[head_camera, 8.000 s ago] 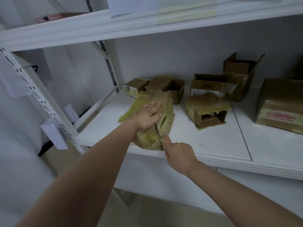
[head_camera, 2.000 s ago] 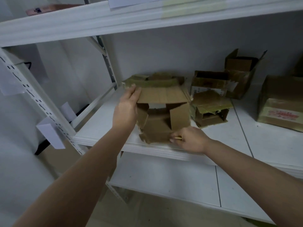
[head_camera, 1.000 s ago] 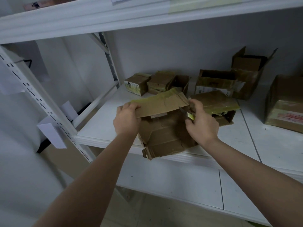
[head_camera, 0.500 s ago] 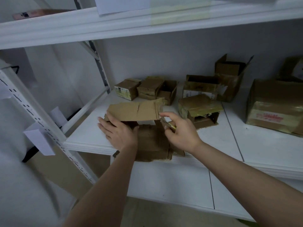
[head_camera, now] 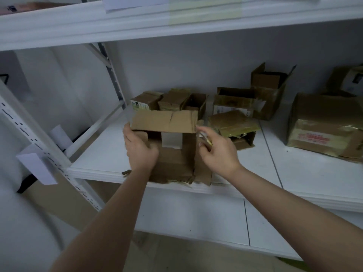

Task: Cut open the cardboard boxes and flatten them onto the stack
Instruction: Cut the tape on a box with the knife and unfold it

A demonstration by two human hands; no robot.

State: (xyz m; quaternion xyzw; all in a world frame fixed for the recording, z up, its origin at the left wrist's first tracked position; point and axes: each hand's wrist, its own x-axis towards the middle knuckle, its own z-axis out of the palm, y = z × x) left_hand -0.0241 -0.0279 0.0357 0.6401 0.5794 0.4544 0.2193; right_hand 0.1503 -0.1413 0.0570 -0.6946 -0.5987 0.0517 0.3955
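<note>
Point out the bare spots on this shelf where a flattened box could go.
Bare shelf left of the cut box; bare board between the torn box and large taped box. The back row is crowded.

opened brown cardboard box [head_camera: 172,154], shelf-edge, flap raised

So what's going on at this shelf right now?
A person is breaking down a brown cardboard box at the front edge of the white metal shelf. The left hand holds its left side, the right hand grips a small cutter beside its raised flap. Other taped boxes wait behind.
</note>
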